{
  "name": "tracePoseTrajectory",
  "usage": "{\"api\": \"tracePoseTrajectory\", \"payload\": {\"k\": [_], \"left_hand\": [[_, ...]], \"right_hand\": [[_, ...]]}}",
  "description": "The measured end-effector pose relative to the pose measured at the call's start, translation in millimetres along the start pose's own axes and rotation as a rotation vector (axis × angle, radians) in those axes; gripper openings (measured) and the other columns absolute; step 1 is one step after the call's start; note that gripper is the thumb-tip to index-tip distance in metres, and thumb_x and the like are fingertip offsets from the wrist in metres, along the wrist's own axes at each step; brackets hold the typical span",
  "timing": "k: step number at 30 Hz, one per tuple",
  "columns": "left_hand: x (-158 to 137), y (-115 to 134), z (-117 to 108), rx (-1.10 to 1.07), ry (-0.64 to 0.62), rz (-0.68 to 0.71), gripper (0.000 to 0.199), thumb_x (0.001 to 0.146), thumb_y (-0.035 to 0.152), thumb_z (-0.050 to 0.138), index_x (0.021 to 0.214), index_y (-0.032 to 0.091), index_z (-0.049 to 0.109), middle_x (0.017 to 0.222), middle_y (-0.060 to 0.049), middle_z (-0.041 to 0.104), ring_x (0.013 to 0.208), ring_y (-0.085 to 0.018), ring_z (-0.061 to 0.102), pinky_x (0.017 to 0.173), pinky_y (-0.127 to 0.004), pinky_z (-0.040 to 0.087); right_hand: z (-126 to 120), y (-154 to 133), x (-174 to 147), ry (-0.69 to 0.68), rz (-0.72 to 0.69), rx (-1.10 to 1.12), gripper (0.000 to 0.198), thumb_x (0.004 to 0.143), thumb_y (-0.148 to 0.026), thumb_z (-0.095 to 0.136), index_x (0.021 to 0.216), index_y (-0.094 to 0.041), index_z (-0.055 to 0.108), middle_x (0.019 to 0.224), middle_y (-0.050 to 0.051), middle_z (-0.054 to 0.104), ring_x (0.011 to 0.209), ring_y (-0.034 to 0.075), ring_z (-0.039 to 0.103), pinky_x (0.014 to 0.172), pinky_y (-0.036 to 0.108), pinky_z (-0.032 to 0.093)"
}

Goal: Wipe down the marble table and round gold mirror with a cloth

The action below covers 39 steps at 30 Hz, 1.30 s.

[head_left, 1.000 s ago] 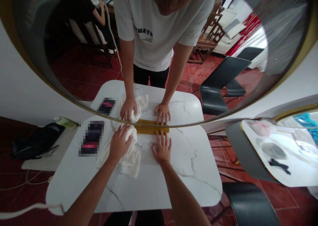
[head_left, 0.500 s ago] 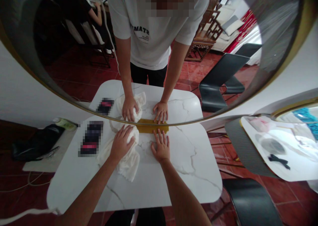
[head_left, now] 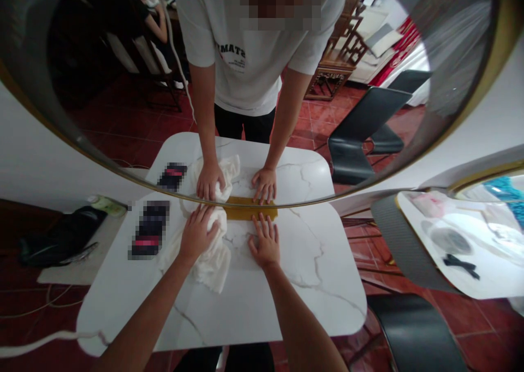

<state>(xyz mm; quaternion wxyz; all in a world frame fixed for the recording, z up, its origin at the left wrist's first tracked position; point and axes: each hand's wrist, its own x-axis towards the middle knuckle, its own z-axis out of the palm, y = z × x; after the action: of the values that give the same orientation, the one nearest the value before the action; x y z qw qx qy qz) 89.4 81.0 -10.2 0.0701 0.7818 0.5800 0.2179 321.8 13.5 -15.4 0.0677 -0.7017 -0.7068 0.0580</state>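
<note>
My left hand (head_left: 198, 234) is closed over a bunched white cloth (head_left: 215, 263), its fingers bent across the top of the bundle. The rest of the cloth spreads in folds on the white marble-patterned table (head_left: 319, 306). Flat beside it, my right hand (head_left: 266, 241) has its fingers spread. Its fingertips touch a gold-coloured strip (head_left: 239, 213) at the back of the table, under the mirror. The cloth meets the left end of that strip.
A large gold-rimmed mirror (head_left: 262, 88) stands at the table's back and reflects me. On the table's left lies a blurred dark item (head_left: 149, 230). A black chair (head_left: 417, 328) is at the right, by a second white table (head_left: 483, 241). A dark bag (head_left: 61, 235) lies left.
My left hand and the white cloth have shifted slightly to the left, along the gold-coloured strip. My right hand stays in place.
</note>
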Motion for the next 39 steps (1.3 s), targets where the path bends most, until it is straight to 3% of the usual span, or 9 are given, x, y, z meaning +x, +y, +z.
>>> {"api": "tracePoseTrajectory", "payload": {"k": [4,8,14,22,29,33,39], "left_hand": [[3,-4,3,-0.008,0.034,-0.021,0.053,0.089,0.035,0.044,0.138,0.017,0.039,0.140,-0.012,0.046,0.132,-0.030,0.038,0.107,-0.048,0.033],[-2,9,1,-0.015,0.044,-0.012,0.054,0.088,0.032,0.045,0.139,0.018,0.037,0.141,-0.011,0.044,0.134,-0.030,0.035,0.109,-0.048,0.032],[-12,33,-2,-0.035,-0.031,0.091,0.055,0.088,0.030,0.046,0.141,0.022,0.035,0.144,-0.008,0.041,0.138,-0.029,0.030,0.110,-0.049,0.032],[-17,54,7,-0.067,-0.036,0.135,0.058,0.087,0.027,0.046,0.143,0.020,0.033,0.145,-0.009,0.040,0.138,-0.030,0.029,0.110,-0.050,0.033],[-13,73,12,-0.089,-0.131,0.246,0.059,0.085,0.024,0.046,0.143,0.019,0.034,0.145,-0.008,0.041,0.139,-0.028,0.029,0.110,-0.047,0.034],[-11,69,11,-0.096,-0.135,0.262,0.060,0.085,0.024,0.047,0.144,0.022,0.033,0.145,-0.006,0.041,0.137,-0.027,0.031,0.109,-0.046,0.036],[-17,37,2,-0.083,-0.060,0.141,0.059,0.086,0.027,0.048,0.143,0.022,0.033,0.143,-0.007,0.043,0.136,-0.027,0.034,0.110,-0.046,0.036]], "right_hand": [[-1,0,0,0.006,0.001,0.009,0.069,0.089,-0.035,0.044,0.149,-0.031,0.012,0.156,-0.003,0.015,0.144,0.021,0.006,0.115,0.044,0.010],[-1,0,0,0.009,0.002,0.006,0.069,0.088,-0.034,0.045,0.149,-0.030,0.013,0.156,-0.002,0.017,0.144,0.022,0.006,0.116,0.044,0.010],[0,0,1,0.015,0.007,-0.005,0.068,0.088,-0.034,0.045,0.149,-0.031,0.015,0.155,-0.003,0.018,0.144,0.021,0.007,0.116,0.044,0.010],[0,-1,1,0.012,0.017,-0.018,0.067,0.089,-0.033,0.042,0.149,-0.030,0.014,0.155,-0.002,0.019,0.143,0.022,0.008,0.115,0.044,0.010],[1,-1,1,-0.009,0.001,-0.028,0.071,0.087,-0.034,0.045,0.150,-0.029,0.013,0.156,-0.001,0.018,0.144,0.023,0.007,0.115,0.045,0.011],[1,-1,1,-0.005,0.009,-0.023,0.070,0.087,-0.034,0.044,0.149,-0.030,0.013,0.156,-0.001,0.018,0.144,0.023,0.008,0.115,0.044,0.011],[0,-1,1,0.006,0.010,-0.015,0.068,0.088,-0.032,0.044,0.149,-0.031,0.015,0.155,-0.003,0.018,0.144,0.021,0.008,0.115,0.043,0.010]]}}
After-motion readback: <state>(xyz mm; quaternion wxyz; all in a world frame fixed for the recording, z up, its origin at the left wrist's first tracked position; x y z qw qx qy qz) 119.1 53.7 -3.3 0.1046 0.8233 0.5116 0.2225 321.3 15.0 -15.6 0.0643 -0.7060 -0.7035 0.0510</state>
